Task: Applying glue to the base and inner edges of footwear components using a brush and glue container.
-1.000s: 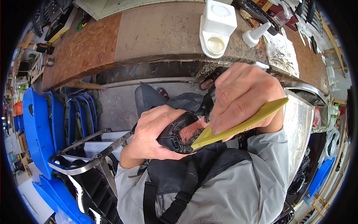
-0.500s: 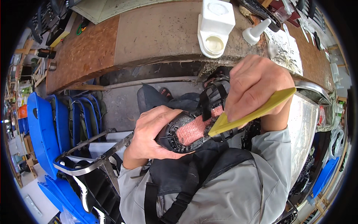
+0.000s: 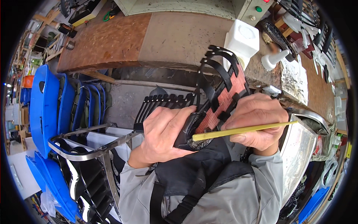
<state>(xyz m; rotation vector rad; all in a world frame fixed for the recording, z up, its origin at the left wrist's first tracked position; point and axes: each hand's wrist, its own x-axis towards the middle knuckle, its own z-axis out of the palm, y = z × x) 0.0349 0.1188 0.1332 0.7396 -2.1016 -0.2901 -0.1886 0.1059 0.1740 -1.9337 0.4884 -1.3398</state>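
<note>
Head view: strappy black sandal [image 3: 225, 97] sits between the hands, underside up; long axis runs from the left hand [image 3: 164, 130] away and rightward toward the workbench [image 3: 97, 44]; left is nearer, clamped round its rounded near end; right hand [image 3: 257, 121] is closed on a yellow strip [image 3: 242, 129], lying crosswise, its left tip at that same end, contact unclear; strip is thin, straight, matt, stiff-looking; sandal base is pink, woven-textured; black edge rough, straps glossy, studded; white container [image 3: 242, 39] beyond is boxy, smooth, plastic-looking
</note>
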